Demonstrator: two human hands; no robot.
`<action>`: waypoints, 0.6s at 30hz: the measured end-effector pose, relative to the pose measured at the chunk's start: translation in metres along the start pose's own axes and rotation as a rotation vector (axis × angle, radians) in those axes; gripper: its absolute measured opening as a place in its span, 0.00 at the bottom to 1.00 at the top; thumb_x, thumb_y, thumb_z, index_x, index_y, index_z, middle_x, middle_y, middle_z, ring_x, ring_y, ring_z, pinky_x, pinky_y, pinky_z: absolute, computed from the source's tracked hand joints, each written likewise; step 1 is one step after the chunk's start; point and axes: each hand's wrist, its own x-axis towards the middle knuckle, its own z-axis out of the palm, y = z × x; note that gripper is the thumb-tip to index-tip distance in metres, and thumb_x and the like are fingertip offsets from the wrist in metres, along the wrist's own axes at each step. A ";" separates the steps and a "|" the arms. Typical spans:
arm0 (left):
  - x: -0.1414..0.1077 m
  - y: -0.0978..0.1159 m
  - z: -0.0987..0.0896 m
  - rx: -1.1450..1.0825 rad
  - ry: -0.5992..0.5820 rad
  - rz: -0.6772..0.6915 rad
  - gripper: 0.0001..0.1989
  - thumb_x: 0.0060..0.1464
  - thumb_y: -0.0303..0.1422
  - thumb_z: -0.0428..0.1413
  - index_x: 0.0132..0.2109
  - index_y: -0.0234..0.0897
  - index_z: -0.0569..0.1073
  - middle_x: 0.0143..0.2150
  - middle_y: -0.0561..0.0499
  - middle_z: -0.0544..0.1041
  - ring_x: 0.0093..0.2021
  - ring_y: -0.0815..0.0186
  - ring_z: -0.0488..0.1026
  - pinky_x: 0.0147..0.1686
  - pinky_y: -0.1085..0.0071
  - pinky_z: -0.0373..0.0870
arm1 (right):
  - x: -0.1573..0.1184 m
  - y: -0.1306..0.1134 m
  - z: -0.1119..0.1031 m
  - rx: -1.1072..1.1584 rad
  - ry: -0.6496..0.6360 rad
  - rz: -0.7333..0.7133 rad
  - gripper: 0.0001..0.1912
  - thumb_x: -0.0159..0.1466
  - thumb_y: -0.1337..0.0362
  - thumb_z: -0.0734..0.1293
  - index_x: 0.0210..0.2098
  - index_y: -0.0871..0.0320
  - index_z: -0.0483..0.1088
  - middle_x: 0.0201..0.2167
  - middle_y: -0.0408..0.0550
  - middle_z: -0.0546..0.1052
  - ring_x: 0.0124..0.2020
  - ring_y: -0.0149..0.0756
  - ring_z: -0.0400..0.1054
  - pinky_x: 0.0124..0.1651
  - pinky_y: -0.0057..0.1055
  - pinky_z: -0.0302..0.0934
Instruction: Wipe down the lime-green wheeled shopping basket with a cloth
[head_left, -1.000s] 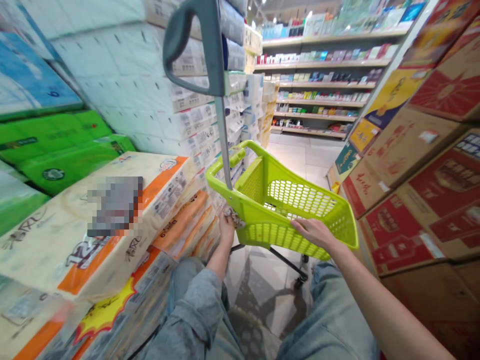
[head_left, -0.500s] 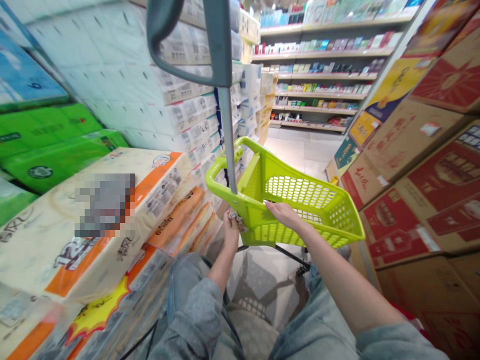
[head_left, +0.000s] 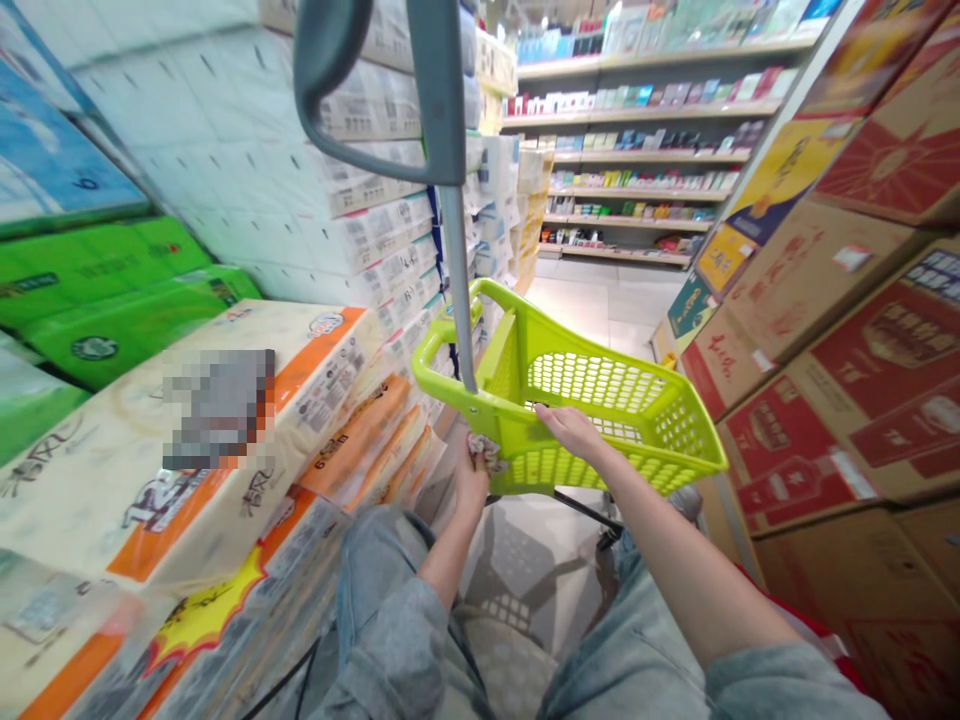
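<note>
A lime-green shopping basket (head_left: pixel 532 430) with perforated walls stands in front of my knees, tilted to the right. From its left end a metal pole rises to a grey handle (head_left: pixel 448 100). My left hand (head_left: pixel 471 472) is closed on a crumpled cloth (head_left: pixel 487 453) and presses it against the basket's near outer wall, close to the corner below the pole. My right hand (head_left: pixel 574 432) grips the near rim, its fingers over the edge and partly hidden inside the basket.
Tissue packs (head_left: pixel 247 400) are stacked at the left, with a pixelated grey object (head_left: pixel 225 405) on top. Cardboard cartons (head_left: pixel 810 440) line the right side. Beyond the tiled floor (head_left: pixel 592 290) stand stocked shelves (head_left: pixel 637 190). A wheel (head_left: pixel 609 537) shows below the basket.
My left hand and the cloth have moved slightly right and down along the basket wall. My right hand keeps its place on the rim. The view has shifted a little.
</note>
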 end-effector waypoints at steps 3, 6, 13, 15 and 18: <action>-0.002 0.031 -0.007 0.024 -0.005 0.129 0.21 0.57 0.28 0.46 0.58 0.40 0.59 0.58 0.45 0.65 0.57 0.63 0.63 0.55 0.62 0.62 | 0.001 0.000 0.000 0.008 0.010 0.018 0.38 0.64 0.43 0.40 0.27 0.56 0.74 0.31 0.49 0.77 0.34 0.37 0.69 0.33 0.28 0.55; -0.007 0.053 -0.013 0.044 -0.004 0.224 0.24 0.58 0.30 0.46 0.61 0.40 0.56 0.62 0.45 0.60 0.60 0.63 0.59 0.58 0.63 0.59 | 0.001 -0.002 0.000 0.016 0.012 0.028 0.38 0.64 0.44 0.40 0.26 0.56 0.73 0.30 0.50 0.77 0.34 0.38 0.69 0.33 0.29 0.54; -0.021 0.078 -0.030 0.008 0.032 0.317 0.22 0.59 0.33 0.46 0.60 0.39 0.57 0.60 0.43 0.62 0.59 0.63 0.62 0.57 0.65 0.61 | -0.003 -0.005 0.000 0.012 0.014 0.046 0.37 0.65 0.45 0.40 0.27 0.55 0.73 0.31 0.50 0.77 0.35 0.38 0.69 0.33 0.29 0.55; -0.017 0.095 -0.035 0.025 0.143 0.393 0.17 0.59 0.33 0.46 0.55 0.38 0.63 0.56 0.42 0.65 0.57 0.63 0.64 0.56 0.64 0.61 | -0.004 -0.007 0.000 0.014 0.014 0.041 0.37 0.65 0.44 0.40 0.28 0.56 0.74 0.32 0.50 0.77 0.35 0.38 0.69 0.34 0.29 0.55; -0.006 0.121 -0.036 0.113 0.233 0.551 0.10 0.58 0.31 0.48 0.45 0.37 0.70 0.52 0.44 0.66 0.55 0.63 0.64 0.57 0.61 0.60 | -0.006 -0.010 0.000 0.006 0.012 0.041 0.38 0.65 0.44 0.40 0.28 0.56 0.74 0.33 0.51 0.77 0.36 0.39 0.69 0.34 0.29 0.55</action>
